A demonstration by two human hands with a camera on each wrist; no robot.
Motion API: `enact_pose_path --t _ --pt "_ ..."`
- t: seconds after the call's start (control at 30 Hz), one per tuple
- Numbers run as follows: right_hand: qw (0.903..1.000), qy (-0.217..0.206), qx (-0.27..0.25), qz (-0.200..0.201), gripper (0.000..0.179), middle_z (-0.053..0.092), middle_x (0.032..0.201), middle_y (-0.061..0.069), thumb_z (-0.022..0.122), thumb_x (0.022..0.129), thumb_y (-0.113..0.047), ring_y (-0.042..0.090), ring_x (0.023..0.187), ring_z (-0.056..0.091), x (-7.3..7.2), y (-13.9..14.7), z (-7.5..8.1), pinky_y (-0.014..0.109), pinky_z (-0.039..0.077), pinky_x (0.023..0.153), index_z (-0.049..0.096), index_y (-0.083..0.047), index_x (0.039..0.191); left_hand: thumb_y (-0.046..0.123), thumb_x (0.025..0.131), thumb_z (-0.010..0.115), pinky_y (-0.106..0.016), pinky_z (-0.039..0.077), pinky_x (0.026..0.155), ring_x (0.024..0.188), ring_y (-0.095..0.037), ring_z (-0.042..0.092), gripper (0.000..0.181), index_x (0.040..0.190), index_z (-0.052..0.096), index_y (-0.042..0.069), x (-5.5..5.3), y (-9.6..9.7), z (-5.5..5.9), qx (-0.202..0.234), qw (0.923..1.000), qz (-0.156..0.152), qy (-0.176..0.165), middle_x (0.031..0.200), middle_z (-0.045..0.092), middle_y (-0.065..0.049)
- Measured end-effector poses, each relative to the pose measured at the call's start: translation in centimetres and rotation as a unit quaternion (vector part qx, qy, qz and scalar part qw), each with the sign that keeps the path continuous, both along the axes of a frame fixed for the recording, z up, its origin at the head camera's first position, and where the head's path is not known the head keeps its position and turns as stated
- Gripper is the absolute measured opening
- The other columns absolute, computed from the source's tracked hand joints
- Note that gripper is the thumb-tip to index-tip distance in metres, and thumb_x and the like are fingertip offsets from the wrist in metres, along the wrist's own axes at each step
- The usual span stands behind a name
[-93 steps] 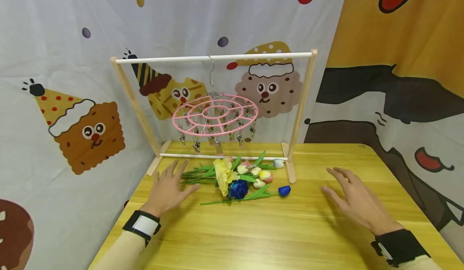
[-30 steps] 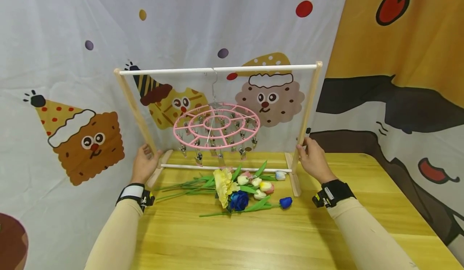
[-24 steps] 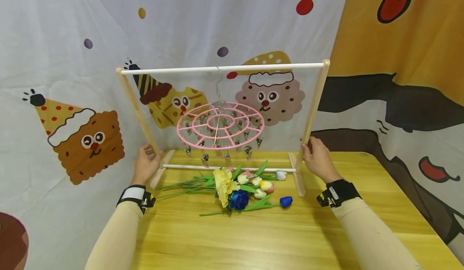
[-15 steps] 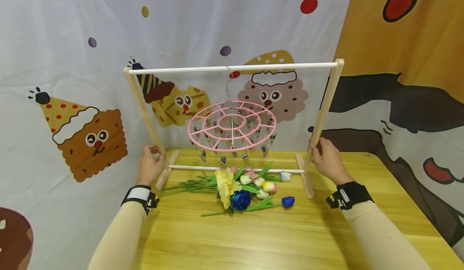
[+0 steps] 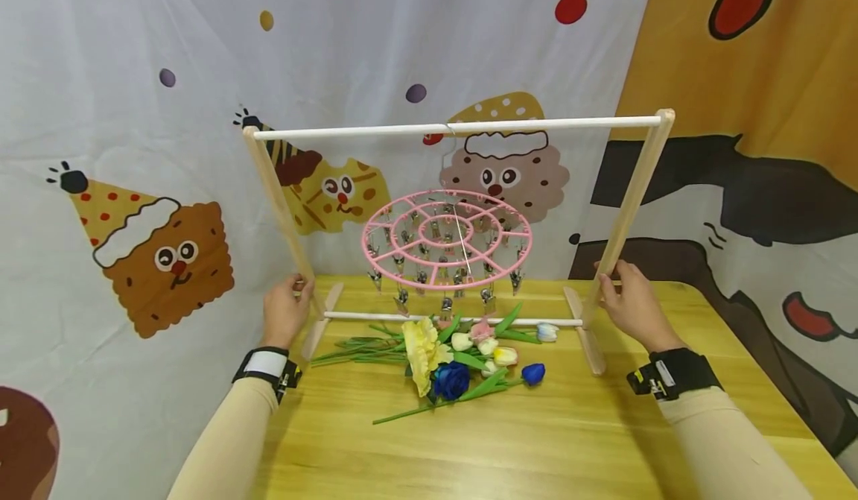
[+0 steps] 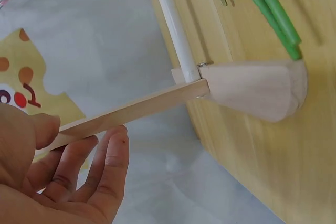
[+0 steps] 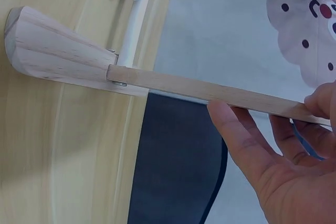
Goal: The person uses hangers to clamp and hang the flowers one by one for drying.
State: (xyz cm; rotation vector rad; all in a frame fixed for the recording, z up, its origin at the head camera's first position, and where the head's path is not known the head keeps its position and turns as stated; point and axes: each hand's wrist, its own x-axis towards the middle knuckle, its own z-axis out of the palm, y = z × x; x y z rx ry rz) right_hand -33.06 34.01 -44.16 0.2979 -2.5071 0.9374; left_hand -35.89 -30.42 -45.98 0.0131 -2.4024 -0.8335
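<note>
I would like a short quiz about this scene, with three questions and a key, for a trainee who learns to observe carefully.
1. True or false: the pink clip hanger hangs from the upper white rod.
2. Choose one. The right hand grips: (a) a green stem, (b) a wooden upright, (c) the lower white rod.
3. Fill in the colour: the rose beside the large yellow flower is ____.

Key: 1 true; 2 b; 3 blue.

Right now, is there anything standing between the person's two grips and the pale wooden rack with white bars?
Nothing visible: the left grip directly holds the pale, straight wooden left post, and the right grip holds the pale, straight wooden right post.
</note>
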Motion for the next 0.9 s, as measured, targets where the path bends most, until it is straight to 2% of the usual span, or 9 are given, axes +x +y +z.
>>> enact_pose_path --t 0.27,0.47,0.6,0.7,0.9 --pt "0.9998 -0.017 -0.009 -0.005 0.037 0.056 0.133 0.042 0.051 0.124 -0.006 0.074 0.119 0.07 0.9 1.8 -0.1 0.046 0.074 0.073 0.056 0.015 0.153 0.015 0.117 0.072 -0.061 0.066 0.085 0.097 -0.049 0.083 0.024 0.128 0.081 -0.005 0.4 1.4 0.3 -0.014 0.9998 -0.01 -0.01 0.111 0.086 -0.029" --pt "0.9996 -0.022 -0.012 -0.009 0.038 0.055 0.133 0.042 0.05 0.124 -0.008 0.076 0.119 0.07 1.6 2.9 -0.2 0.041 0.074 0.072 0.055 0.014 0.155 0.014 0.117 0.072 -0.055 0.065 0.078 0.092 -0.047 0.083 0.025 0.129 0.081 -0.006 0.8 2.2 0.4 -0.014 0.9997 -0.014 -0.011 0.108 0.086 -0.029" --pt "0.9996 -0.023 -0.012 -0.014 0.038 0.055 0.133 0.042 0.05 0.124 -0.009 0.076 0.12 0.069 2.2 3.3 -0.1 0.042 0.074 0.072 0.055 0.014 0.155 0.014 0.117 0.073 -0.053 0.065 0.079 0.092 -0.045 0.084 0.022 0.126 0.082 -0.004 0.7 2.5 0.4 -0.01 0.9996 -0.02 -0.016 0.105 0.086 -0.026" --pt "0.9996 -0.014 -0.006 -0.022 0.037 0.055 0.133 0.043 0.051 0.124 -0.008 0.077 0.118 0.069 2.6 3.8 -0.1 0.048 0.074 0.071 0.057 0.014 0.153 0.014 0.116 0.073 -0.052 0.065 0.078 0.093 -0.045 0.084 0.021 0.123 0.082 -0.003 0.8 2.9 0.4 -0.012 0.9995 -0.028 -0.011 0.104 0.086 -0.026" --pt "0.9989 -0.009 0.018 -0.043 0.037 0.058 0.132 0.041 0.053 0.124 -0.01 0.075 0.117 0.07 3.3 4.4 -0.1 0.061 0.072 0.074 0.058 0.012 0.153 0.01 0.116 0.072 -0.061 0.072 0.084 0.095 -0.048 0.086 0.021 0.124 0.081 -0.007 1.3 3.5 0.1 -0.005 0.999 -0.044 -0.01 0.107 0.085 -0.029"
